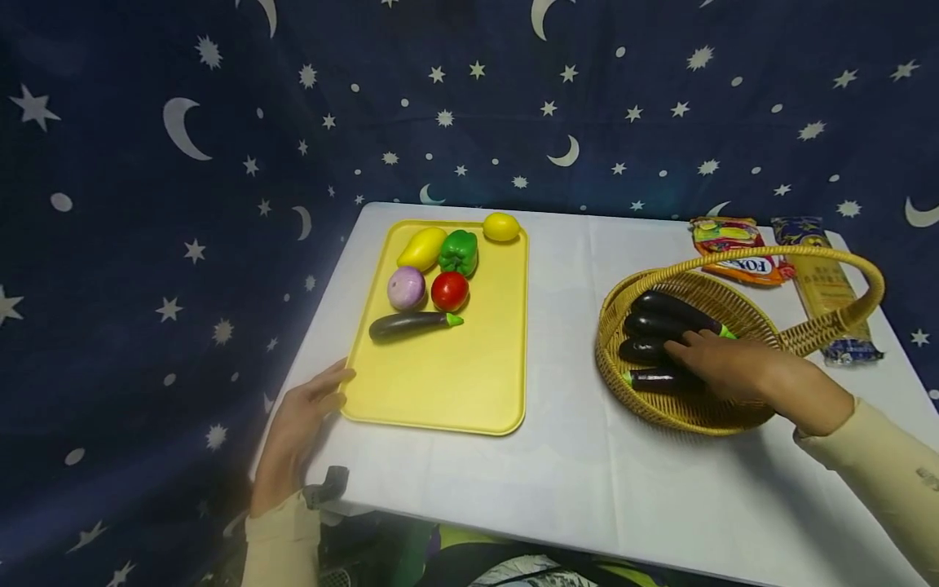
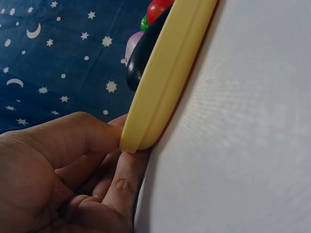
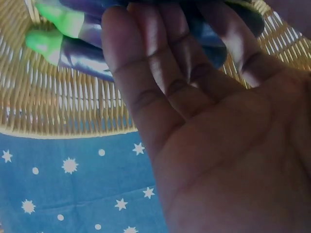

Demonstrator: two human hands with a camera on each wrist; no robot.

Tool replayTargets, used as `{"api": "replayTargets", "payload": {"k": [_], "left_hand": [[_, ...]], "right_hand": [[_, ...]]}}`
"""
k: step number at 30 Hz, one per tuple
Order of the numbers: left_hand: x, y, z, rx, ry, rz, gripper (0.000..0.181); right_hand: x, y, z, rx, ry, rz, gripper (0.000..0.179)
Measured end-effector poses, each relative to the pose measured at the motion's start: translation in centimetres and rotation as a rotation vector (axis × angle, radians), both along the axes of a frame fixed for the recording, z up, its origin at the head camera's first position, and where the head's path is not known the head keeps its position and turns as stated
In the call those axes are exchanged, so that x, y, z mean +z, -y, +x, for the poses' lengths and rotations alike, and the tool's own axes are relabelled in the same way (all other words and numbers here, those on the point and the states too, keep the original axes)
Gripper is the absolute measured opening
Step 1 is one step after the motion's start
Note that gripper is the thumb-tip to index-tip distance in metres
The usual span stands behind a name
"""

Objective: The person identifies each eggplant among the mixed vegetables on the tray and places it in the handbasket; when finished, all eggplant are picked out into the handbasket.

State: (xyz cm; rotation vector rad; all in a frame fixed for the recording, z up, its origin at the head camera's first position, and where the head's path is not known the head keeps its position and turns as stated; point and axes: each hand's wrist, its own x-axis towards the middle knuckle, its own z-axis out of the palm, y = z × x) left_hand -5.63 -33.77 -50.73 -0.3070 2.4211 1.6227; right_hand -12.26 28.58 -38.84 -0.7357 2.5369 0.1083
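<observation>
My left hand (image 1: pixel 301 416) is at the near left corner of a yellow tray (image 1: pixel 440 391); its thumb and fingers pinch the rim, as the left wrist view shows. On the tray lie an eggplant (image 1: pixel 407 325), a purple onion (image 1: pixel 407 289), a tomato (image 1: pixel 450 291), a green bell pepper (image 1: pixel 459 253), a mango (image 1: pixel 423 249) and a lemon (image 1: pixel 501 227). My right hand (image 1: pixel 734 371) reaches into a wicker basket (image 1: pixel 612 383) over several eggplants (image 1: pixel 645 350). Its fingers (image 3: pixel 129 63) are extended and touch them, not wrapped round any. The hand hides part of the pile.
The basket's tall handle (image 1: pixel 741 253) arches over my right hand. Behind the basket lie a red and orange snack packet (image 1: pixel 741 244) and a long gold and blue packet (image 1: pixel 829 285). A white cloth covers the table (image 1: pixel 565 456); a starry blue curtain (image 1: pixel 469 106) hangs behind.
</observation>
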Motion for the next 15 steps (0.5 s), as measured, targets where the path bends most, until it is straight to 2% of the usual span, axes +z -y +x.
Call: {"api": "replayTargets", "payload": {"k": [6,10,15], "left_hand": [[0.18,0.02,0.06,0.022,0.009,0.012,0.048],[0.24,-0.07,0.06,0.053,0.051,0.012,0.048],[0.17,-0.17,0.03,0.055,0.059,0.003,0.047]], "right_hand": [[-0.38,0.12,0.35,0.026,-0.059,0.006,0.062],[-0.40,0.26,0.34,0.033,-0.046,0.021,0.062],[-0.39,0.38,0.16,0.026,-0.035,0.034,0.065]]}}
